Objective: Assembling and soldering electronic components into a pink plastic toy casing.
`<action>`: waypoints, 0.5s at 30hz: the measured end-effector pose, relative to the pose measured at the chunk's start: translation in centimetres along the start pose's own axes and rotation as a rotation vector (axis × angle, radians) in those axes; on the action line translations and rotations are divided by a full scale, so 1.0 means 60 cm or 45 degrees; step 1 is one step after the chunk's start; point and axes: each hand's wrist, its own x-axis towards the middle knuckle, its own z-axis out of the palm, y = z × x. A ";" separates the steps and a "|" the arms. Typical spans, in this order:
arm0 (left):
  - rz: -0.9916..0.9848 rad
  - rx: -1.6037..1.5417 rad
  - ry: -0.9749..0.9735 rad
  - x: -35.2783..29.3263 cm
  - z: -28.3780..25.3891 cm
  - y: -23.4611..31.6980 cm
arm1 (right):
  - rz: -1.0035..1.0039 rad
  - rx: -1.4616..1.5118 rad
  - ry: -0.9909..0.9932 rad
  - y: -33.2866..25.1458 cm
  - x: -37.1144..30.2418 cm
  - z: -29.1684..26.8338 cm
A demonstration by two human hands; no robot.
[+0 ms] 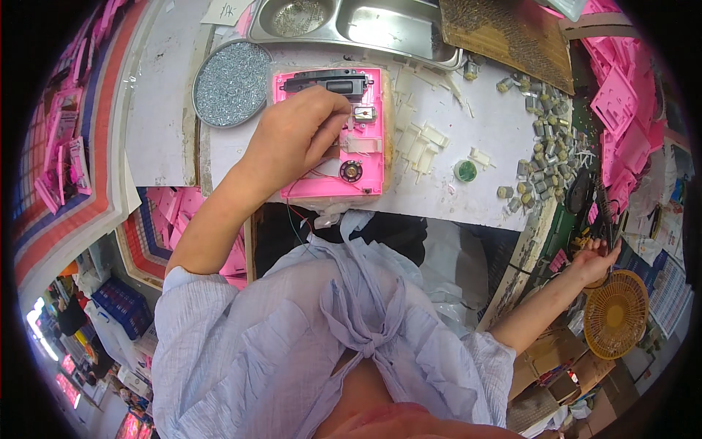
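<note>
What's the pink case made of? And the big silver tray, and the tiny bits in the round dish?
Pink case: probably plastic, smooth and slightly shiny, with moulded edges.
Silver tray: metal, likely steel, polished; it gives bright, mirror-like reflections.
Tiny bits: likely metal, silvery and glinting, though too small to be certain.

left hand (296, 130): fingers (330, 108) bent | right hand (594, 261): out sideways

Pale blue-lavender blouse (256, 366), crinkled thin fabric, fills lower centre of frame. Knotted bow (371, 333) mid-chest, same fabric; V-shaped neck opening (351, 360) just below it. Soft ruffles (274, 325) down front. Loose, wide sleeves: left sleeve (194, 311) centre-left, right sleeve (493, 369) lower right. Left hand (296, 135), right hand (594, 262) both bare.
</note>
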 end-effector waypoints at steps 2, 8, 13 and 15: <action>0.038 -0.009 -0.014 0.002 0.001 0.000 | -0.016 -0.185 0.017 -0.011 0.004 -0.006; -0.045 -0.147 -0.015 -0.009 0.001 -0.007 | -0.195 0.016 -0.072 -0.060 -0.130 -0.059; -0.050 -0.220 -0.078 0.004 0.002 -0.005 | 0.022 0.489 -0.653 -0.016 -0.319 0.119; -0.108 -0.287 -0.075 -0.001 -0.002 -0.004 | -0.056 0.240 -0.956 0.034 -0.402 0.252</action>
